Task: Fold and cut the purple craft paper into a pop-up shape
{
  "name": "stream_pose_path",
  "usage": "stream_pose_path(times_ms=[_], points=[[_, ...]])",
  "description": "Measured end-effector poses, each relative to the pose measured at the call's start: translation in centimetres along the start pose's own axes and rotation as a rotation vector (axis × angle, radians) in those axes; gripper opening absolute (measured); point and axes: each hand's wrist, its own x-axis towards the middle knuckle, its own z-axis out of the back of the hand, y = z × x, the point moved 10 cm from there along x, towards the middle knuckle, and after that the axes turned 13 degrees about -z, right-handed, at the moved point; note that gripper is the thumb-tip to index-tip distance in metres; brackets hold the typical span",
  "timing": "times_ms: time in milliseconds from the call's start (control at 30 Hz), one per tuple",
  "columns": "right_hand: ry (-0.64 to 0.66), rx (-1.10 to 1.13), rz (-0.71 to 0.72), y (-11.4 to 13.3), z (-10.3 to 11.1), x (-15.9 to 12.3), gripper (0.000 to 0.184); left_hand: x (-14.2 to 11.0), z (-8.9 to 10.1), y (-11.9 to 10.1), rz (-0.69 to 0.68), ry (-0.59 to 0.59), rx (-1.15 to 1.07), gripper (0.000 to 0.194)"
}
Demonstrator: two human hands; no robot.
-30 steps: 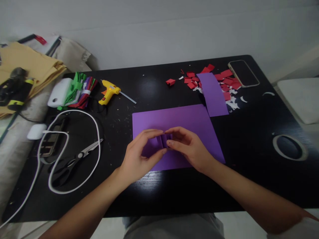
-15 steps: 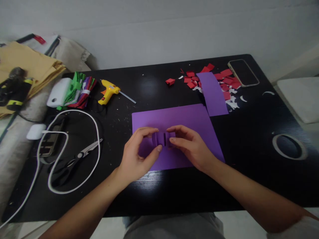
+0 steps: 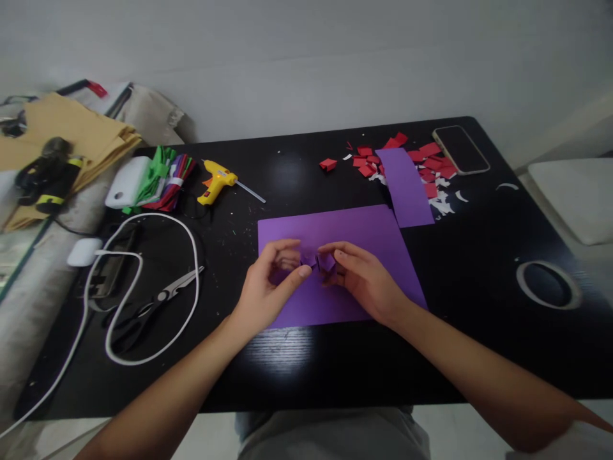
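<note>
Small folded purple paper pieces (image 3: pixel 326 262) are held between my two hands, above a larger purple sheet (image 3: pixel 335 223). My left hand (image 3: pixel 265 287) has its fingers curled and its thumb tip against the left end of the folded paper. From the other side, my right hand (image 3: pixel 366 278) pinches the right end between bent fingers. Dark gaps show between the folds. Their exact shape is hard to make out, as the colour matches the sheet below and fingers cover part of them.
A purple strip (image 3: pixel 407 188) lies over red paper scraps (image 3: pixel 366 160) near a phone (image 3: pixel 461 150). Right is a tape roll (image 3: pixel 548 284). Left are a yellow glue gun (image 3: pixel 218 182), scissors (image 3: pixel 165 295), a white cable (image 3: pixel 196 281), and bundled pipe cleaners (image 3: pixel 160 176).
The folded paper has turned and tilted between my fingers. My left fingers have curled in, and my right fingers have shifted around their end. The camera view has moved slightly.
</note>
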Motion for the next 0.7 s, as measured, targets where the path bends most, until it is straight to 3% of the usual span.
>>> stream_pose_path(times_ms=[133, 267, 433, 567, 633, 700], points=[[0.032, -0.004, -0.01, -0.1, -0.3, 0.3, 0.029, 0.2, -0.2, 0.3, -0.017, 0.001, -0.02, 0.028], [0.091, 0.043, -0.07, -0.6, -0.8, 0.7, 0.031, 0.5, -0.1, -0.1, -0.073, 0.048, 0.115, 0.03], [0.065, 0.02, -0.11, -0.8, -0.5, 1.3, 0.028, 0.8, -0.9, -1.2, -0.196, 0.175, 0.254, 0.031], [0.083, -0.028, -0.125, -0.8, -0.7, 1.3, 0.03, 1.2, -1.5, -2.4, -0.224, 0.288, 0.292, 0.042], [0.097, -0.047, -0.134, -0.8, -0.9, 1.2, 0.03, 1.3, -0.9, -3.8, -0.232, 0.349, 0.397, 0.048], [0.102, -0.05, -0.131, -0.7, -1.0, 1.1, 0.031, 1.0, 1.0, -5.7, -0.242, 0.372, 0.546, 0.041]])
